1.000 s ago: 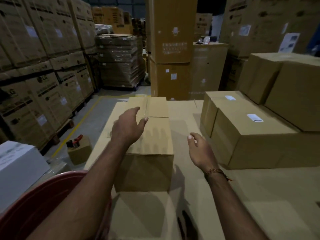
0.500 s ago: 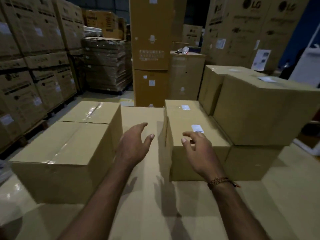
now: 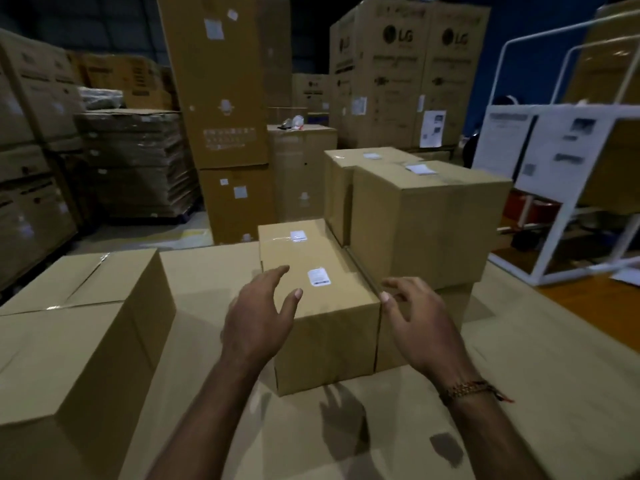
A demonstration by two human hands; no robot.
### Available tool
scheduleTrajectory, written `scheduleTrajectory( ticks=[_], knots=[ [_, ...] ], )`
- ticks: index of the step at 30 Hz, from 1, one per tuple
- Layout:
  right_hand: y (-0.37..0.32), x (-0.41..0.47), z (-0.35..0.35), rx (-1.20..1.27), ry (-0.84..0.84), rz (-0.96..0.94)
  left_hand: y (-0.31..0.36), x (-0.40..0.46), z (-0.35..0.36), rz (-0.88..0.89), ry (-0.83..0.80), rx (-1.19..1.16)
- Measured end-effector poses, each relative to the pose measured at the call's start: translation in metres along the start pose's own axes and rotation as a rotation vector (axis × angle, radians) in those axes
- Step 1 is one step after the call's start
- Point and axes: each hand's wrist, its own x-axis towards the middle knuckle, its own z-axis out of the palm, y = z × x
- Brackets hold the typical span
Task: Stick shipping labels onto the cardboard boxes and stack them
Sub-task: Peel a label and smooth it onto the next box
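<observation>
On the near left of the cardboard-covered surface point(image 3: 519, 393) sits a big taped box point(image 3: 79, 341) with no label showing on its top. Just right of it, past a strip of bare surface, lies the labelled box point(image 3: 322, 306), its long axis running away from the person, one label point(image 3: 319, 277) near the middle of its top and a second label point(image 3: 298, 236) toward the far end. The left hand point(image 3: 258, 320) hovers over that box's near left edge, palm turned inward, fingers point(image 3: 277, 273) spread and holding nothing. The right hand point(image 3: 420, 323) hovers at the box's near right corner, fingers point(image 3: 398, 284) loosely curved and apart, also empty; a bracelet point(image 3: 467, 389) circles its wrist. Both hands are about equally near, one on each long side, so the box lies straight ahead between them, and a two-handed grasp of its sides looks like the coming move. Touching its right side stands a stack point(image 3: 429, 223) of larger boxes with labels on top, likely where it goes. Far right stands a white frame point(image 3: 568, 216).
</observation>
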Motion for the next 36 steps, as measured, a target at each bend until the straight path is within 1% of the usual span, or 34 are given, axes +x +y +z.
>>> scheduleTrajectory(
  ticks=[3,7,12,15,18,22,25,27,30,33,36],
  knots=[
    [0.006,0.011,-0.018,-0.008,0.041,-0.018,0.018,0.008,0.007,0.027,0.025,-0.061],
    [0.009,0.034,-0.038,-0.019,0.077,-0.059,0.045,0.023,0.020,0.000,-0.011,-0.200],
    [0.019,0.073,-0.062,-0.032,0.081,-0.150,0.084,0.054,0.039,0.008,-0.024,-0.236],
    [0.034,0.105,-0.083,-0.033,0.128,-0.191,0.114,0.076,0.052,0.013,-0.004,-0.256],
    [0.054,0.141,-0.104,-0.030,0.205,-0.182,0.142,0.100,0.067,-0.009,-0.001,-0.309],
    [0.082,0.185,-0.126,-0.018,0.294,-0.121,0.174,0.131,0.086,-0.069,0.003,-0.384],
    [0.103,0.216,-0.140,-0.007,0.372,-0.087,0.192,0.153,0.099,-0.140,0.032,-0.446],
    [0.113,0.237,-0.148,-0.033,0.392,-0.058,0.200,0.167,0.107,-0.200,0.031,-0.481],
    [0.128,0.267,-0.157,-0.034,0.317,0.017,0.211,0.185,0.116,-0.298,0.000,-0.526],
    [0.144,0.296,-0.161,-0.018,0.159,0.071,0.222,0.197,0.120,-0.330,-0.027,-0.534],
    [0.154,0.325,-0.159,-0.105,-0.009,0.086,0.228,0.211,0.124,-0.349,-0.065,-0.450]
  ],
)
